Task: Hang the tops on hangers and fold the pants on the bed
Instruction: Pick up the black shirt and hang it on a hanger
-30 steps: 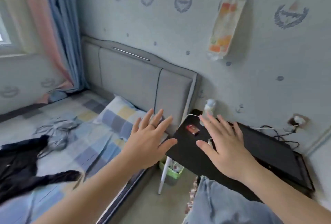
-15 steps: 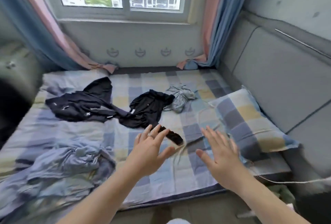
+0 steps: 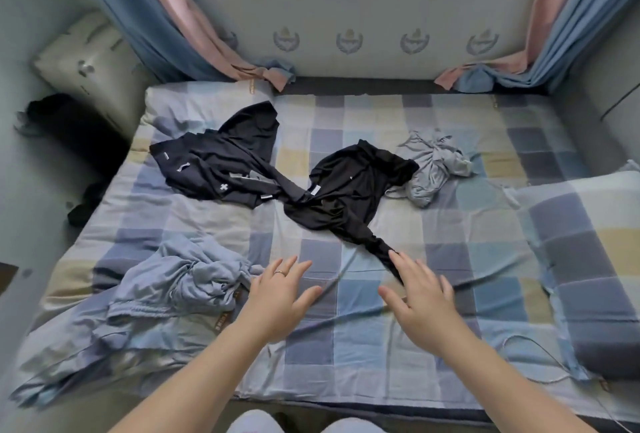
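1. Our left hand point(image 3: 280, 297) hovers low over the near edge of the bed point(image 3: 346, 346). Its fingers are spread and straight, and it holds nothing.
2. Our right hand point(image 3: 420, 297) is spread just as wide and is also empty. Its fingertips lie at the end of the black top's sleeve point(image 3: 375, 245); we cannot tell whether they touch it.
3. The blue heap point(image 3: 180, 280) lies crumpled at the near left corner, just beside our left hand. Its folds run toward the edge, so we think a careless tug could slide it onto the floor.
4. A thin cable point(image 3: 540, 356) loops at the near right corner beside the pillow point(image 3: 581, 252). Cloth swept that way could snag on it.
5. The black top point(image 3: 349, 190) is spread in the middle of the bed, and its left side overlaps the navy piece point(image 3: 214, 162). If we pull the sleeve alone, we expect both to drag and twist together.
6. The grey piece point(image 3: 433, 169) touches the black top's right side and is bunched tight. We cannot tell whether it is a top or pants, so we could sort it wrongly before shaking it out.
7. We see no hanger anywhere, so a top lifted now might have nowhere to go.
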`<state>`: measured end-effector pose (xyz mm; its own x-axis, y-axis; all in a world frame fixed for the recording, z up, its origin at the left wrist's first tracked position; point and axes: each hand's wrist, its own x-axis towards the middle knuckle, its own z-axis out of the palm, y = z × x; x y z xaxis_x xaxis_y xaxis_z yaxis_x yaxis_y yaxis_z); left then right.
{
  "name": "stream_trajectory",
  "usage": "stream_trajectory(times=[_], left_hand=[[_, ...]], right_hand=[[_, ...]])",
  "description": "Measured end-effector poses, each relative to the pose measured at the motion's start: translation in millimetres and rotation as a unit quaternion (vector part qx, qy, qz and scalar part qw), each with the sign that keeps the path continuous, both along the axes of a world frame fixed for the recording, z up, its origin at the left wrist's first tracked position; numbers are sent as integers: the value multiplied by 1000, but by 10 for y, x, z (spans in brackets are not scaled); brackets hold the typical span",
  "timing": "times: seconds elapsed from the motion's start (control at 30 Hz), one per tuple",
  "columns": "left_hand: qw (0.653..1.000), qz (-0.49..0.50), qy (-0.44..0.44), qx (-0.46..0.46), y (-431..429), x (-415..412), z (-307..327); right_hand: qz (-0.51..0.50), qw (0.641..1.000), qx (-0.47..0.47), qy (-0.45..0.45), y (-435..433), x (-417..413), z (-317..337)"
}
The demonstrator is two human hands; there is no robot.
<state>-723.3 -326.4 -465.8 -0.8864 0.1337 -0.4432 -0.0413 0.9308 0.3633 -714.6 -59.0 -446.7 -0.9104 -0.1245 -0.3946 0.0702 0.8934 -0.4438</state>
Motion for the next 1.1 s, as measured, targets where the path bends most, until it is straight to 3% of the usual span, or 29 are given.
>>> stream_trajectory(times=[0.17,0.37,0.57,0.7,0.77,0.83,0.93,1.03,1.1], left_hand=[[998,-1,-55,9,-75,-622,-959],[994,-79,-71,-9,-61,-1508,-2737],[986,-166,-11,-24,304,-2214,-4273],[977,-170,130,-8,717,-2704,-4835],[968,-175,178,-11,949,-2973,-4971],[967,-196,161,-29,1136,-3191,-5091],[969,-176,168,-46,1259,-3355,-5249],[966,-128,226,1,1270,-3380,-5307],[970,-127,206,30,1245,-3382,-5261]], right_hand=[[-21,998,32,-48,-64,-628,-966],[-37,996,64,-44,-50,-1498,-2648],[-28,996,89,-17,107,-2202,-4183],[-54,995,76,33,303,-2652,-4807],[-48,996,56,43,395,-2891,-5019],[-62,997,25,43,435,-3097,-5163],[-146,987,-35,57,403,-3369,-5291],[-288,941,-175,30,333,-3574,-5336],[-329,909,-254,-11,315,-3619,-5314]])
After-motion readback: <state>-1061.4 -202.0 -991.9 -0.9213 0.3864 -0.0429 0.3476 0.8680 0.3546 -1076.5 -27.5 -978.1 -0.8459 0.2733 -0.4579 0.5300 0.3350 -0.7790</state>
